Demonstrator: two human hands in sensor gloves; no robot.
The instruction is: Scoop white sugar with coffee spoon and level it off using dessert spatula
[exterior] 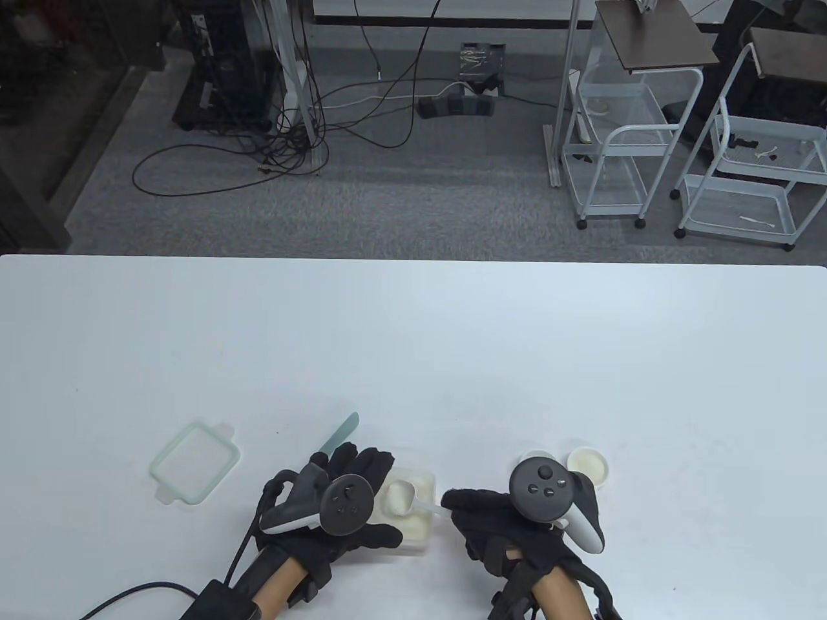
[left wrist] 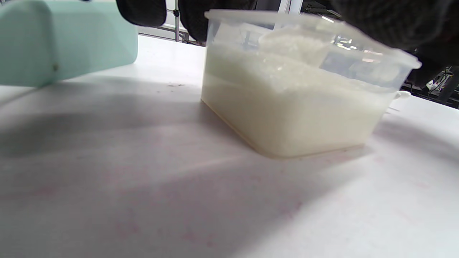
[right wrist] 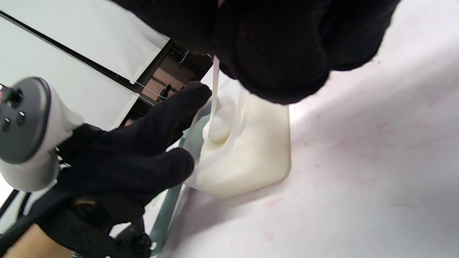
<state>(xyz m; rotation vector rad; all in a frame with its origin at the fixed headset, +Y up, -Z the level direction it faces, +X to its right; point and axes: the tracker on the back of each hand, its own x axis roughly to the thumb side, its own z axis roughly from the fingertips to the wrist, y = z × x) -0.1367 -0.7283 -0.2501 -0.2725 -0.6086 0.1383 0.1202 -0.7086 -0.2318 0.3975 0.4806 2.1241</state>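
A clear plastic container of white sugar stands near the table's front edge between my hands; it also shows in the left wrist view and the right wrist view. My right hand pinches the handle of a white coffee spoon. The spoon's bowl holds a heap of sugar just above the container. My left hand grips a mint-green dessert spatula, blade pointing away, up and to the left of the container. Its fingers rest against the container's left side.
The container's mint-rimmed lid lies flat to the left. Two small white cups stand just beyond my right hand, one partly hidden by the tracker. A cable runs from my left wrist off the front edge.
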